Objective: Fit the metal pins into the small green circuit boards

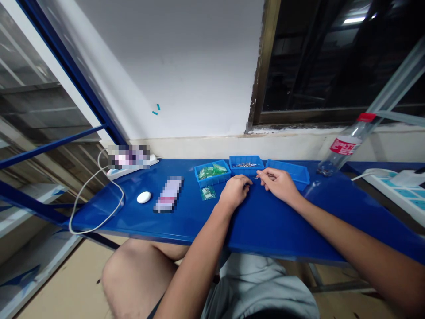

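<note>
The right hand grips a thin metal piece between its fingertips, just above the worktop. The left hand is curled beside it at left, fingers bent toward the surface; whether it grips anything cannot be told. Beyond the hands, the middle blue bin contains slender metal pieces; the left blue bin contains green packets. A small bag lies at its near side.
</note>
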A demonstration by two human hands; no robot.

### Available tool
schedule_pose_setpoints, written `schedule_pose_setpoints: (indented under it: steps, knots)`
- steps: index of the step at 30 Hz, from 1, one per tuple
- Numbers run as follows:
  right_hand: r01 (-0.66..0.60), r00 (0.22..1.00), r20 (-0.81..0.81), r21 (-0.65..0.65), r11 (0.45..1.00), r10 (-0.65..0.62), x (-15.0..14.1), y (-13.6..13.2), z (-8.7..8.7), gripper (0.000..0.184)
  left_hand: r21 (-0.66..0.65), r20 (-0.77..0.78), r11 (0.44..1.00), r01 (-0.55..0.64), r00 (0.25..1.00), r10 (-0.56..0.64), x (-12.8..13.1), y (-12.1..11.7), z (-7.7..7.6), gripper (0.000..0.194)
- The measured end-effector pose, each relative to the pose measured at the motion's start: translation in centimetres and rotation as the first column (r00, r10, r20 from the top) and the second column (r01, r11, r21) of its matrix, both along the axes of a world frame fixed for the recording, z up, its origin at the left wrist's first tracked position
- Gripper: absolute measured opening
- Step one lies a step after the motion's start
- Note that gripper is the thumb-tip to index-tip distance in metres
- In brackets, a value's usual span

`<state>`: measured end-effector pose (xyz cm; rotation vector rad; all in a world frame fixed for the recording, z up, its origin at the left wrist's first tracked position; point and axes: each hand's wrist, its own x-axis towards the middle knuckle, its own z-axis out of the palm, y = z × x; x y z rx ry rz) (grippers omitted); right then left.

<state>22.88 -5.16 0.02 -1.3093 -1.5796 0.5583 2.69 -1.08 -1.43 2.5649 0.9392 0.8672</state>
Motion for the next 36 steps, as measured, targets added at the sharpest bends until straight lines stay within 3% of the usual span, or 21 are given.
schedule_pose_setpoints:
  steps: [6, 9, 14, 20, 26, 29, 36]
  knots:
    - [0.001, 1.000, 0.013, -0.007, 1.000, -0.001, 0.0, 0.0, 0.0, 0.051, -0.041, 0.186, 0.998, -0.055, 0.981, 0.062, 0.0, -0.1, 0.3, 0.035]
    - [-0.027, 0.999, -0.018, 0.007, 1.000, 0.028, -0.1, 0.3, -0.4, 0.044, -0.103, 0.371, 0.992, -0.071, 0.923, 0.105, 0.0, -0.3, 0.7, 0.043]
    - [-0.105, 0.994, 0.011, 0.008, 0.994, 0.105, -0.5, 0.6, -1.2, 0.038, -0.224, 0.576, 0.974, 0.035, 0.811, 0.104, 0.3, -0.4, 1.0, 0.059]
    - [-0.190, 0.970, -0.165, -0.044, 0.981, 0.180, -1.2, 0.5, -1.5, 0.037, -0.279, 0.631, 0.948, 0.154, 0.773, 0.060, 0.7, -0.6, 0.9, 0.055]
    - [-0.206, 0.925, -0.338, -0.058, 0.977, 0.175, -1.7, 0.4, -1.3, 0.043, -0.286, 0.632, 0.940, 0.188, 0.774, 0.037, 0.9, -0.7, 1.0, 0.029]
    - [-0.197, 0.925, -0.342, -0.051, 0.979, 0.168, -1.7, 0.4, -1.3, 0.042, -0.287, 0.649, 0.937, 0.198, 0.760, 0.038, 1.0, -0.8, 1.1, 0.023]
    - [-0.159, 0.943, -0.298, -0.014, 0.987, 0.148, -1.4, 0.4, -1.2, 0.039, -0.352, 0.718, 0.905, 0.238, 0.689, 0.098, 0.9, -0.5, 0.8, 0.028]
